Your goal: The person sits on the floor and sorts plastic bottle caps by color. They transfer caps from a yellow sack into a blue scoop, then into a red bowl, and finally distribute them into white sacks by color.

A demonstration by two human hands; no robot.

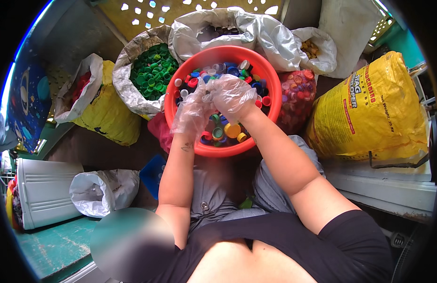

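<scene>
A round red plastic basin (273, 70) holds many loose plastic bottle caps of mixed colours. Over its middle, my left hand (192, 109) and my right hand (234, 93) meet, both in thin clear plastic gloves. Their fingertips come together just above the caps; crumpled glove film hides whether something small is between them. A large yellow cap (232, 130) lies near the basin's front, beside a small yellow cap (241, 137). A green cap (217, 133) lies left of these, below the hands. White, blue and red caps show around the far side.
Behind the basin stand a sack of green caps (154, 74), a white sack of dark caps (222, 32) and a smaller sack of yellow caps (310, 49). A net bag of red caps (296, 95) touches its right side. A yellow feed sack (370, 109) stands farther right; a white bag (105, 191) lies left.
</scene>
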